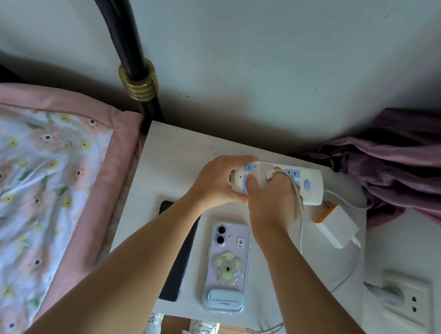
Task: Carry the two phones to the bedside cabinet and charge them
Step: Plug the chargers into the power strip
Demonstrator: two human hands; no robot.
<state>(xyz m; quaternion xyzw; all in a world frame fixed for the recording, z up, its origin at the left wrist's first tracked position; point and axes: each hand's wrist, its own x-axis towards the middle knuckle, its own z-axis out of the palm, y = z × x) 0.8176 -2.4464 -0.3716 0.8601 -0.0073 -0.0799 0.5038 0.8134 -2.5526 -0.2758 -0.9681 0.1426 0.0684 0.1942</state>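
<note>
Two phones lie side by side on the white bedside cabinet [175,157]: a dark phone [174,273], partly under my left forearm, and a lilac phone [227,269] face down in a clear case with a koala grip. At the back rests a white power strip [310,185] with blue sockets. My left hand [217,179] holds the strip's left end. My right hand [271,202] grips a small white charger plug [265,173] pressed against the strip's sockets. A second white charger [337,225] with an orange end lies unplugged to the right.
A bed with a floral quilt [25,196] and black metal frame [137,81] stands at the left. Purple curtain fabric [417,171] bunches at the right. A wall socket [407,300] with a grey plug sits lower right. White cables trail over the cabinet's front edge.
</note>
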